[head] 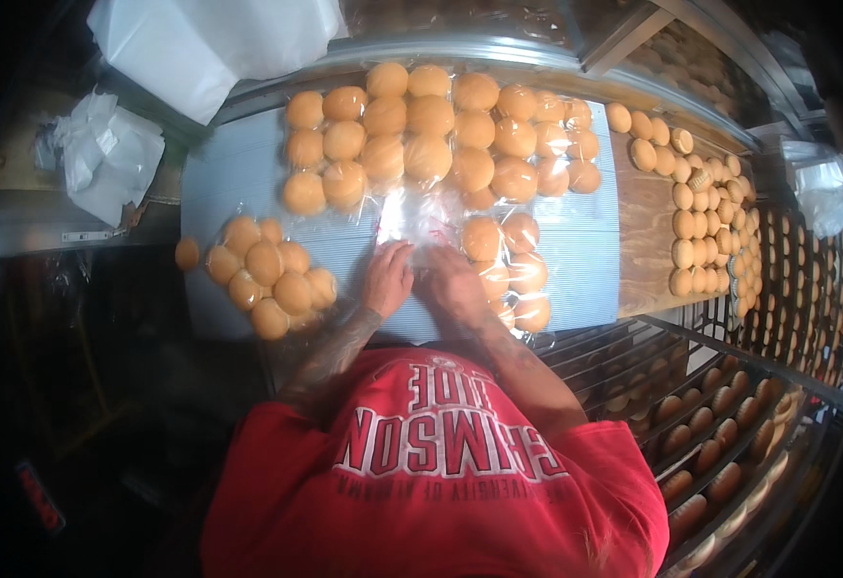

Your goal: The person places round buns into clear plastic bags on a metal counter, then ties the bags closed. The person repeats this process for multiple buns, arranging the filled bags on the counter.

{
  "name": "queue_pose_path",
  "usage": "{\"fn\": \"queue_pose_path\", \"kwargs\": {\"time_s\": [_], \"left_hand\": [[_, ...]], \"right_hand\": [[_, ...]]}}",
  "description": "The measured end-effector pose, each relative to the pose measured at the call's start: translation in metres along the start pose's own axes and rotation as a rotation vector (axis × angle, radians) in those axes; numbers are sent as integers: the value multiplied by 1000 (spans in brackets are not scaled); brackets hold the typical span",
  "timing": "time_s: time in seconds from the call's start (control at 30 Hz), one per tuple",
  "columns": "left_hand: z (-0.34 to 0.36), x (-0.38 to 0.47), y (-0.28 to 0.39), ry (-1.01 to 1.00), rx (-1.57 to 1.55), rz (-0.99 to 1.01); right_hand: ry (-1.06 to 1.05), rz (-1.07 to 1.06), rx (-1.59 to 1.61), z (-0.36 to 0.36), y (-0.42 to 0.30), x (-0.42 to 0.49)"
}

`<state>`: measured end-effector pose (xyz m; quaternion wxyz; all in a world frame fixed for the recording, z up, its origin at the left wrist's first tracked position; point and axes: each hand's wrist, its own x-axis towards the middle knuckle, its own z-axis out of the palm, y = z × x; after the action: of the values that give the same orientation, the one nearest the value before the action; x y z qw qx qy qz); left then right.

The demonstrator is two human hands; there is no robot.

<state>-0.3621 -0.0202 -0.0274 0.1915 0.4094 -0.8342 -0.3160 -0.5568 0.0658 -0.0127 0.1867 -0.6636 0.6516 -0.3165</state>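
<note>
My left hand (387, 278) rests on the near edge of a clear plastic bag (414, 220) that lies flat on a pale blue ribbed sheet (580, 253). Beside it, my right hand (454, 278) is on the bag's other side, its fingers bent and partly blurred; whether they pinch the film I cannot tell. Beyond the bag are rows of round golden buns (429, 115) in clear plastic. Bagged buns (526, 273) also lie just right of my right hand. Loose buns (265, 264) sit in a pile to the left of my left hand.
A single bun (187, 254) lies at the sheet's left edge. White plastic bags (111, 155) are at the upper left. On the right, a wooden board (645, 238) bears many small baked goods, some in fluted cases. Racks (653, 339) with more baked goods stand at the lower right.
</note>
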Motion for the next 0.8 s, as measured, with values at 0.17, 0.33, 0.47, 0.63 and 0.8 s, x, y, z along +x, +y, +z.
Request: {"fn": "queue_pose_path", "kwargs": {"time_s": [0.17, 0.33, 0.47, 0.63, 0.8], "left_hand": [[9, -1, -10, -72, 63, 84], [9, -6, -22, -74, 121, 176], [13, 0, -36, -64, 115, 140], [24, 11, -39, -174, 1, 102], [33, 15, -30, -5, 289, 97]], "right_hand": [[-14, -92, -431, 40, 15, 9], [-129, -5, -362, 32, 35, -3], [-94, 22, -451, 34, 32, -2], [-28, 130, -358, 42, 19, 7], [-89, 387, -193, 20, 4, 19]]}}
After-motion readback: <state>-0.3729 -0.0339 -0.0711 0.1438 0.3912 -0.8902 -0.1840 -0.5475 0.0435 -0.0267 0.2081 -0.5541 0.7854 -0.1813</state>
